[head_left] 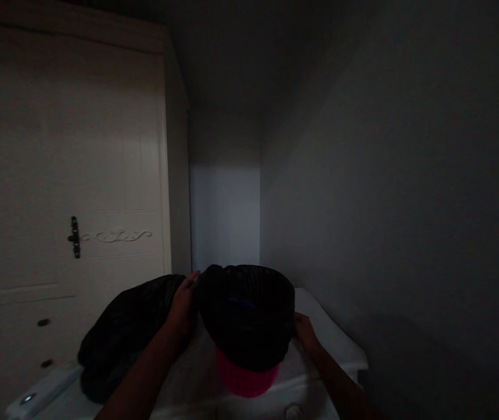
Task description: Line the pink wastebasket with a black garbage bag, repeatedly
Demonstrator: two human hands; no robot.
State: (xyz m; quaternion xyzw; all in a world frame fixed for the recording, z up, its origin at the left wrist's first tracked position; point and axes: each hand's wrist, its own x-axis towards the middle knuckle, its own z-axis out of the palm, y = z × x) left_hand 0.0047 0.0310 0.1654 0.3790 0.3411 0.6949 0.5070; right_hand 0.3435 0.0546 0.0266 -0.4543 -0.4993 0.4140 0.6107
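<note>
A pink bin (247,378) stands on the white cabinet top, lined with a black bin bag (249,335) whose edge is folded down over the rim and covers most of the outside. My left hand (183,303) is closed at the left side of the rim, its fingertips against a bunched part of the bag. On the opposite side, my right hand (305,331) grips the bag low along its folded edge, with the fingertips partly hidden behind it. Inside the bin it is too dark to make out much beyond a faint bluish patch.
Left of the bin lies a bulky black bag (131,326), behind my left forearm. A pale object with a round button (39,396) sits at the lower left. A white wardrobe (118,146) rises on the left, and a grey wall (385,204) borders the cabinet (332,338) on the right.
</note>
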